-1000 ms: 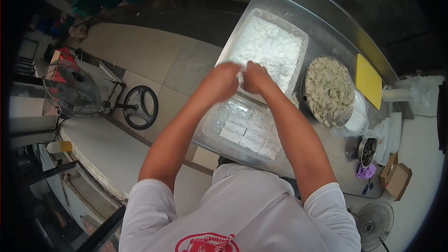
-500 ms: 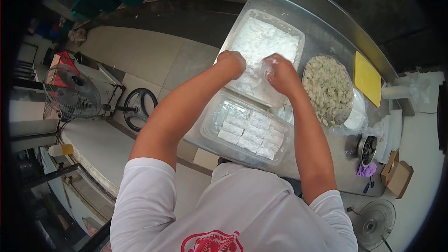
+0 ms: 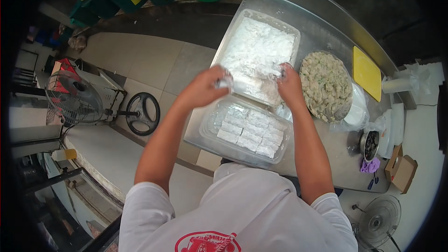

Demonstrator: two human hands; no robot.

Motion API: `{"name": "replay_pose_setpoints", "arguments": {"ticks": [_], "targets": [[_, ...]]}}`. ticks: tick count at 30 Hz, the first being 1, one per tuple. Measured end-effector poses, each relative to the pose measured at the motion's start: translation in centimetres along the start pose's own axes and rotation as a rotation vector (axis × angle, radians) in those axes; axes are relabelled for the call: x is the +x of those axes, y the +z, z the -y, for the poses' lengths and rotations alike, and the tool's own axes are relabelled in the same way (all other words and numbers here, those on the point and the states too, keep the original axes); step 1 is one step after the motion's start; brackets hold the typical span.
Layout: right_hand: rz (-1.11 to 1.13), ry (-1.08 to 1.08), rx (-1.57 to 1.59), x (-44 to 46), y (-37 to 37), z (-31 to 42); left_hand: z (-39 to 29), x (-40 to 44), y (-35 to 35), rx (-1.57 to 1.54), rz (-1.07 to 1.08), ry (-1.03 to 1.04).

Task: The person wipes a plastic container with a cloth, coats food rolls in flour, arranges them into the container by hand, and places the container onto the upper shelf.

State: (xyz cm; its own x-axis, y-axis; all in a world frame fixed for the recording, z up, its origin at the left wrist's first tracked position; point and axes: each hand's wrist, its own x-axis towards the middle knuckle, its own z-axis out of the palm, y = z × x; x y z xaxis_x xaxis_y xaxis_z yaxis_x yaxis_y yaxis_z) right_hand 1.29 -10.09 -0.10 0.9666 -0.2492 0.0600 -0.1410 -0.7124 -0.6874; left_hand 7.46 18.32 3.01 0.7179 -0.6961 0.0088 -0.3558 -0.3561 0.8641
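Observation:
My left hand (image 3: 206, 86) is over the left edge of a plastic tub of white powder (image 3: 256, 35). Its fingers are curved with the thumb apart, and the blurred fingertips are coated white. My right hand (image 3: 290, 85) is at the tub's right side, fingers curled and pinched together over a powdery white lump (image 3: 269, 69); what exactly is in them I cannot make out. Nearer my body, a clear plastic container (image 3: 208, 128) holds rows of white-coated rectangular pieces (image 3: 252, 133).
Right of the tub is a large bowl of pale, green-flecked mixture (image 3: 326, 84). Beyond it lie a yellow board (image 3: 367, 73), a plastic bag (image 3: 361, 112) and a small pot with dark contents (image 3: 370, 144). A pedestal fan (image 3: 74, 95) stands on the left.
My left hand has moved left and towards my body, off the powder, and its thumb has come apart from the fingers. My right hand has shifted slightly towards me and right.

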Motion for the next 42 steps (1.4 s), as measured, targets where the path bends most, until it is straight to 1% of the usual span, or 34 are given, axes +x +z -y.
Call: {"name": "replay_pose_setpoints", "arguments": {"ticks": [1, 2, 3, 4, 5, 6, 7, 8, 9, 10, 11, 12, 13, 15, 16, 17, 19, 20, 21, 22, 23, 24, 25, 26, 27, 28, 30, 32, 36, 37, 39, 40, 41, 42], "targets": [[-0.013, 0.001, 0.074, -1.1, 0.2, -0.5, 0.4, -1.3, 1.3, -0.002, 0.001, -0.002], [-0.008, 0.001, 0.073, -2.2, 0.5, -0.7, 0.8, -2.5, 3.1, -0.110, 0.037, -0.047], [0.046, 0.172, 0.498, -3.4, 0.7, -0.8, 1.5, -3.2, 4.6, -0.220, 0.071, -0.091], [0.101, 0.350, 0.921, -4.7, 0.8, -0.8, 2.3, -3.5, 6.0, -0.226, 0.068, -0.095], [0.107, 0.352, 0.915, -5.9, 0.9, -0.7, 3.1, -3.6, 7.4, -0.146, 0.044, -0.087], [0.119, 0.354, 1.002, -7.1, 1.0, -0.3, 4.0, -3.8, 8.5, -0.065, 0.020, -0.080], [0.129, 0.355, 1.089, -8.1, 1.0, -0.1, 4.9, -3.9, 9.4, -0.070, 0.016, -0.083], [0.163, 0.387, 1.104, -9.0, 1.4, -0.4, 5.8, -3.8, 10.2, -0.038, 0.016, -0.069], [0.165, 0.388, 1.098, -9.6, 1.9, -0.6, 6.2, -3.6, 10.6, -0.005, 0.018, -0.055], [0.206, 0.375, 0.970, -10.1, 2.6, -0.7, 6.1, -3.5, 10.7, -0.009, 0.016, -0.053], [0.246, 0.363, 0.844, -10.7, 3.3, -0.9, 6.0, -3.5, 10.7, 0.083, 0.043, -0.088], [0.220, 0.323, 0.732, -11.1, 3.8, -0.5, 5.9, -3.4, 10.6, 0.177, 0.067, -0.122], [0.221, 0.318, 0.732, -11.3, 4.0, -0.1, 5.7, -3.4, 10.4, 0.179, 0.063, -0.121], [0.132, 0.100, 0.282, -11.6, 4.4, 1.0, 5.4, -3.4, 10.2, 0.332, 0.247, -0.118], [0.151, 0.150, 0.198, -11.3, 4.5, 1.5, 5.2, -3.4, 10.2, 0.334, 0.243, -0.118], [0.150, 0.144, 0.199, -11.2, 4.7, 1.5, 5.0, -3.4, 10.3, 0.336, 0.242, -0.137], [0.039, -0.036, 0.134, -11.1, 5.7, 1.3, 5.1, -3.7, 10.2, 0.339, 0.238, -0.160], [0.040, -0.038, 0.135, -11.2, 6.1, 1.2, 5.3, -3.9, 10.2, 0.248, 0.189, -0.176], [0.039, -0.118, 0.111, -11.3, 6.4, 1.0, 5.1, -4.0, 10.0, 0.158, 0.143, -0.189], [0.036, -0.199, 0.088, -11.3, 6.8, 0.7, 4.8, -4.2, 9.9, 0.161, 0.141, -0.186], [0.032, -0.199, 0.090, -11.0, 7.5, 0.1, 4.5, -4.7, 10.0, 0.044, -0.021, -0.302], [0.032, -0.365, -0.019, -10.7, 8.1, -0.2, 4.0, -5.2, 10.1, -0.075, -0.179, -0.417], [0.033, -0.527, -0.131, -10.6, 8.5, -0.6, 3.8, -5.6, 10.5, -0.074, -0.172, -0.415], [0.075, -0.552, -0.149, -10.6, 8.8, -1.0, 3.8, -5.9, 10.9, -0.083, -0.234, -0.426], [0.072, -0.552, -0.147, -10.7, 8.7, -0.7, 3.9, -6.1, 11.0, -0.091, -0.299, -0.437], [0.057, -0.562, -0.201, -10.9, 8.6, -0.4, 4.3, -6.2, 11.0, -0.088, -0.300, -0.439], [0.048, -0.575, -0.261, -11.4, 8.4, -0.1, 5.1, -6.3, 11.5, -0.068, -0.283, -0.329], [0.112, -0.492, -0.364, -12.0, 8.2, -0.1, 5.7, -6.2, 12.0, -0.066, -0.286, -0.344], [0.134, -0.470, -0.410, -12.6, 8.0, 0.1, 5.2, -5.7, 11.3, -0.123, -0.241, -0.397], [0.157, -0.480, -0.340, -12.4, 7.6, -0.1, 5.2, -5.6, 11.4, -0.122, -0.239, -0.397], [0.180, -0.488, -0.271, -12.3, 6.5, -0.4, 5.2, -5.2, 11.8, -0.099, -0.333, -0.348], [0.127, -0.468, -0.114, -12.1, 5.4, -0.2, 5.3, -4.9, 12.0, -0.100, -0.334, -0.349], [0.075, -0.446, 0.044, -12.1, 4.5, 0.2, 5.4, -4.8, 12.3, -0.022, -0.349, -0.331], [0.038, -0.330, 0.066, -11.9, 3.1, 1.7, 5.4, -4.7, 12.5, 0.054, -0.359, -0.312]]}}
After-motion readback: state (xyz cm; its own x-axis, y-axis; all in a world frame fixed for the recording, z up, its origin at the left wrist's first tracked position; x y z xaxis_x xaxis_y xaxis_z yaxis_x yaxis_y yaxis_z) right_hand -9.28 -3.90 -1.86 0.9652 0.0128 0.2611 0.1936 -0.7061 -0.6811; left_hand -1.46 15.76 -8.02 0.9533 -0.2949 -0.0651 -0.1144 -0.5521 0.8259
